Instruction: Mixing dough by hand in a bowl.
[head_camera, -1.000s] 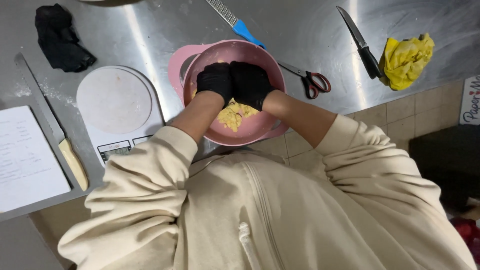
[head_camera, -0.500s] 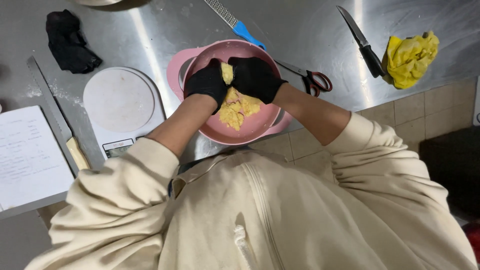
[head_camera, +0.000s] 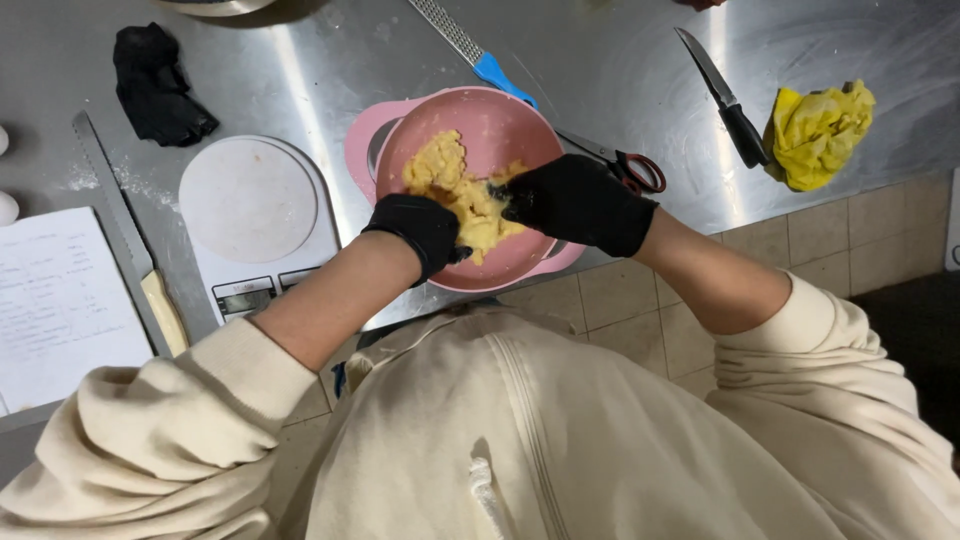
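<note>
Head view, looking straight down: both hands wear black gloves and work inside one pink bowl (head_camera: 500, 130) that sits on the steel surface (head_camera: 300, 70). The left hand (head_camera: 422, 232) has its fingers curled shut around the near edge of the yellow dough (head_camera: 455, 190), gripping it. The right hand (head_camera: 575, 200) lies across the bowl's right side, its fingers bent and pressed into the dough; whether they close around a piece cannot be told. The dough is one ragged lump that reaches from the bowl's middle up its left wall.

Counted on the surface: one kitchen scale (head_camera: 255, 215) with a round white plate just left of the bowl, one blue-handled grater (head_camera: 470, 50) behind it, one pair of red-handled scissors (head_camera: 625, 165) at its right rim, one black-handled knife (head_camera: 725, 95), one crumpled yellow cloth (head_camera: 818, 132), one black cloth (head_camera: 160, 85), one sheet of paper (head_camera: 60, 305).

Both forearms are bare, cream sleeves pushed up, angling inward to meet over the bowl.
</note>
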